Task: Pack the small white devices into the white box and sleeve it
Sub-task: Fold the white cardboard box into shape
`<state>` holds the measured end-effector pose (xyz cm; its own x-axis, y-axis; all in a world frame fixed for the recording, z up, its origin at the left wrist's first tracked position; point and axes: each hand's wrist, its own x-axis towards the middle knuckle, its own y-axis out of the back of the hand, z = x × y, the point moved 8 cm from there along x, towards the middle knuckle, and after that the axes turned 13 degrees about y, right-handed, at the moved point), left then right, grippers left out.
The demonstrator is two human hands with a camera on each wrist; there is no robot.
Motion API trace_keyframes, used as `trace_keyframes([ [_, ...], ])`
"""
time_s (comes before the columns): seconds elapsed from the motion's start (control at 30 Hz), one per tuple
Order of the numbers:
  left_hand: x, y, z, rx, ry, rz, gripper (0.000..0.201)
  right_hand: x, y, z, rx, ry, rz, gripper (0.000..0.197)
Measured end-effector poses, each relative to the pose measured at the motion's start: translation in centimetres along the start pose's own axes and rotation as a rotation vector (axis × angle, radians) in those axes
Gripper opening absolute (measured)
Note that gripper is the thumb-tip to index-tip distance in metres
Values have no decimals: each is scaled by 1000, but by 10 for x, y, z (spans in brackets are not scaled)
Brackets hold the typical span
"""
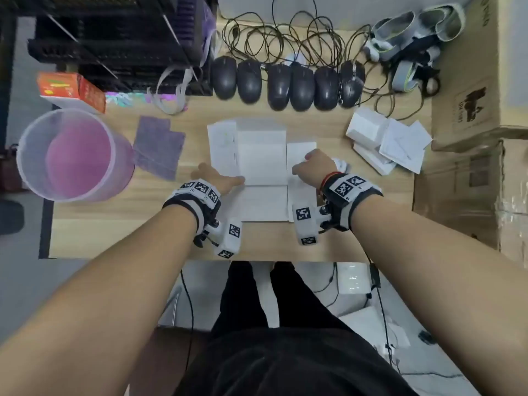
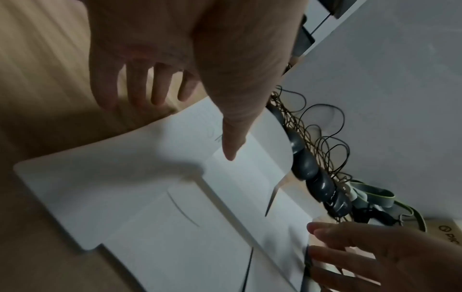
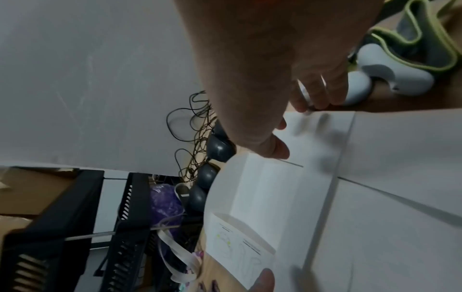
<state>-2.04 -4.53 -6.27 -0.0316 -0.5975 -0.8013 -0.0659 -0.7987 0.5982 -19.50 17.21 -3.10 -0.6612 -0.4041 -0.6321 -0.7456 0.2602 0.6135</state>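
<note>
Both wrists hung over the table (image 1: 137, 230) edge. At centre frame the box (image 1: 261, 155) lay unfolded flat. My left hand (image 1: 221, 181) pressed its left flap with straight fingers; my right hand (image 1: 313, 164), loosely curled, held nothing I could see. Better to crease each flap squarely before loading devices.

Wood desk (image 1: 137, 224) vs grey wall (image 2: 400, 98); cardboard boxes (image 1: 471, 81) rt.

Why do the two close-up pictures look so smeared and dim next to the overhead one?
Head view: evenly lit, edges bowed by the wide lens. Left wrist view: the left hand shadows the white box, blurred. Right wrist view: right hand dark, box streaked by blur.
</note>
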Motion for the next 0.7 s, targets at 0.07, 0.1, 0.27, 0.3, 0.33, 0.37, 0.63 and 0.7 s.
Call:
trace_keyframes([
  [0.07,9,-3,-2,-11,5,8,142,1,-6,4,16,-47,40,55],
  [0.1,6,-5,-2,6,8,-2,142,-1,-11,6,22,-68,49,55],
  [0.27,-5,-5,5,75,-53,32,129,-4,-22,13,61,-133,118,60],
  [0.3,-2,-7,6,52,-58,15,128,-4,-20,14,68,-128,150,60],
  [0.33,0,-7,7,33,-63,-1,128,-5,-18,14,80,-118,180,60],
  [0.37,0,-6,7,22,-61,-14,128,-4,-15,14,106,-96,208,61],
  [0.63,0,1,3,-199,-44,-205,135,-7,-7,-14,231,47,116,37],
  [0.7,3,3,2,-227,-42,-231,124,-7,-9,-16,249,38,86,41],
])
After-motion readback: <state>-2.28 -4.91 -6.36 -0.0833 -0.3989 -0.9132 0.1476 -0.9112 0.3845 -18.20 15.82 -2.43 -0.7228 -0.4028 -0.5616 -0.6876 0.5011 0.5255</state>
